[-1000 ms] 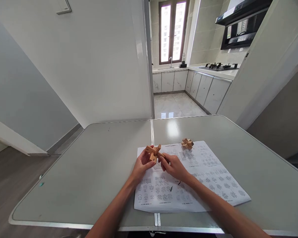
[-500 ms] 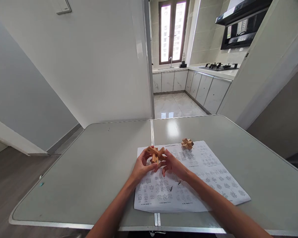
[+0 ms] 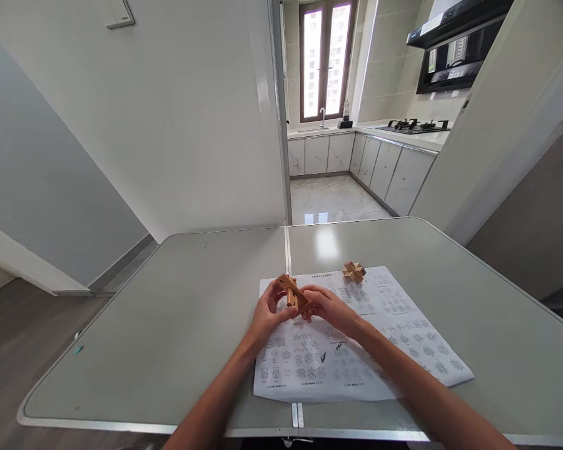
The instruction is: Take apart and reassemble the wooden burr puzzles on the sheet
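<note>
My left hand (image 3: pixel 268 314) is closed around the left side of a partly joined wooden burr puzzle (image 3: pixel 291 292), whose brown bars cross each other and carry small dark marks. My right hand (image 3: pixel 327 306) is closed at the puzzle's right side, its fingertips curled on a bar there; they hide part of it. Both hands are just above a printed instruction sheet (image 3: pixel 356 365) covered in small puzzle diagrams. A second wooden burr puzzle (image 3: pixel 353 272), lighter and star-shaped, stands on the sheet's far edge.
The grey folding table (image 3: pixel 206 325) has a metal seam down its middle. A small teal bit (image 3: pixel 78 349) lies near its left edge. Beyond are a white wall (image 3: pixel 206 125) and an opening into a kitchen with cabinets (image 3: pixel 380 165).
My right hand has turned and its fingers have drawn in on the puzzle's right side. The bar that stuck up at the upper right no longer shows there. My left hand holds nearly still.
</note>
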{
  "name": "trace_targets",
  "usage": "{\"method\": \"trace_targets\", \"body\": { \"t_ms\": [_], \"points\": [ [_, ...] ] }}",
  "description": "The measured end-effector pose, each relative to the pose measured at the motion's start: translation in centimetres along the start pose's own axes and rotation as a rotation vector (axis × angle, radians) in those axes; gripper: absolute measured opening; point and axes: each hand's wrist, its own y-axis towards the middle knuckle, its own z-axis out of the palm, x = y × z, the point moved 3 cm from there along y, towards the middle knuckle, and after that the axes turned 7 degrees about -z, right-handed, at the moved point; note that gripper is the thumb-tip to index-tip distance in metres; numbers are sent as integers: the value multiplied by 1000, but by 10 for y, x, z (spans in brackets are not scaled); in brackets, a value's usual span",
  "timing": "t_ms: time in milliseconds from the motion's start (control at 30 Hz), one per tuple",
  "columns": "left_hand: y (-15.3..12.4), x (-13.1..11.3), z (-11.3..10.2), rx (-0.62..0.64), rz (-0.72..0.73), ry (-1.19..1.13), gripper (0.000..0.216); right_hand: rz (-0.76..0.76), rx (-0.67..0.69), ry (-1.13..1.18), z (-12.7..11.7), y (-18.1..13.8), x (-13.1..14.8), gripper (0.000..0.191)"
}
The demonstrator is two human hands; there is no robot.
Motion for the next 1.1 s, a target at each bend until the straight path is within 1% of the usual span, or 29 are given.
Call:
{"method": "trace_targets", "body": {
  "t_ms": [67,133,200,267,333,400,500,600,867,1000,1100],
  "points": [
    [0,-2,-4,-54,-8,-48,74,-17,3,-157,1,-1,0,33],
    [1,-3,-8,-112,-23,-109,71,-59,-12,-372,2,-3,1,28],
    [2,-2,-10,-150,-35,-170,69,-154,-25,-602,4,-4,1,20],
    [3,-1,-12,-164,-38,-217,66,-294,-9,-776,7,-5,1,13],
    [4,1,-12,-162,-39,-246,62,-422,24,-874,11,-7,-1,16],
    [5,3,-13,-152,-44,-266,59,-486,66,-937,12,-8,-8,25],
    [6,6,-14,-137,-53,-295,56,-498,122,-1038,13,-10,-18,38],
    [7,8,-16,-124,-68,-324,54,-505,139,-1159,14,-11,-21,42],
    [5,9,-13,-58,-112,-308,58,-555,151,-1383,18,-11,-13,32],
    [5,8,-11,-63,-122,-316,59,-555,120,-1471,14,-9,-11,23],
    [6,8,-11,-68,-126,-312,59,-523,66,-1496,10,-9,-12,20]
  ]
}}
